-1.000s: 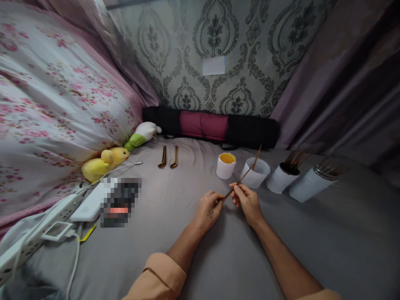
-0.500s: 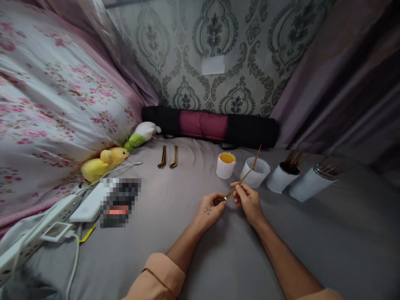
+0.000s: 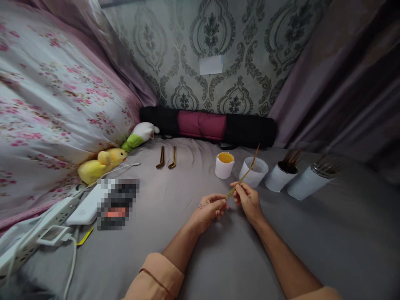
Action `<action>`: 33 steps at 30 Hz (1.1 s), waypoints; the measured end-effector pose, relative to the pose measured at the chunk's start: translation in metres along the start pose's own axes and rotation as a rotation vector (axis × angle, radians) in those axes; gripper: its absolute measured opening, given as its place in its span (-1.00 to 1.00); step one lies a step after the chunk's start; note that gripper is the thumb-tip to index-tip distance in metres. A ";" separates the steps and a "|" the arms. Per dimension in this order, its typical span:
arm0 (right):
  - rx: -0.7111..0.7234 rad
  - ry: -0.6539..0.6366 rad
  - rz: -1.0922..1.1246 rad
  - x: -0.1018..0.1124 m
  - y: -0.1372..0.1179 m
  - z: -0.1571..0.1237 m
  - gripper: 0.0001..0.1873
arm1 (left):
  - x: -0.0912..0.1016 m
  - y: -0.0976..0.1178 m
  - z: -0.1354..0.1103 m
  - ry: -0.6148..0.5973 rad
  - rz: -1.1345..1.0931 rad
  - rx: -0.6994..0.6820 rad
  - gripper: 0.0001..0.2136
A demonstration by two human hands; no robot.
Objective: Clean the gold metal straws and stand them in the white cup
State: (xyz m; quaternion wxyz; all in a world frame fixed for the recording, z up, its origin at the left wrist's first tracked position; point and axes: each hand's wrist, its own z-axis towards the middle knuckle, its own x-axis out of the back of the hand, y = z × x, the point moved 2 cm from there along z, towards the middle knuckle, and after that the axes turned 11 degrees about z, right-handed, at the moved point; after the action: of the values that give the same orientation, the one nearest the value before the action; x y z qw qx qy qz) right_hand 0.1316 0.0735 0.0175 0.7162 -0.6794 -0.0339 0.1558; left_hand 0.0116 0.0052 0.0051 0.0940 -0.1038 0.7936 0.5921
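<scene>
Hands (image 3: 206, 214), left newly turned, on strip (image 3: 246, 174), open sheet (image 3: 162, 204) leftward

dim light, darker right — edges stretched

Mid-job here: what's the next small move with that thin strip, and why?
Perhaps tighten the left hand on the thin strip while the right hand steadies it: both pinch it close together, and its far part reaches past the right hand towards a white cup.

Golden-brown strip (image 3: 246, 174), pink-flowered white cloth (image 3: 59, 104)
</scene>
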 end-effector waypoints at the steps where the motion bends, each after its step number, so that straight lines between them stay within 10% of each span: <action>1: -0.001 0.000 -0.003 0.000 0.000 0.000 -0.68 | 0.000 0.000 0.000 -0.007 -0.032 0.015 -0.65; 33: 0.004 0.002 -0.031 0.005 -0.002 -0.002 -0.75 | -0.004 -0.006 -0.001 -0.134 -0.143 0.111 -0.73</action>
State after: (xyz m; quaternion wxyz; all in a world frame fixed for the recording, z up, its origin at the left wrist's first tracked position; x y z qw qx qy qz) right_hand 0.1374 0.0734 0.0185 0.7198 -0.6776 -0.0434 0.1442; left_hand 0.0173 0.0026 0.0010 0.1943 -0.1151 0.8076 0.5447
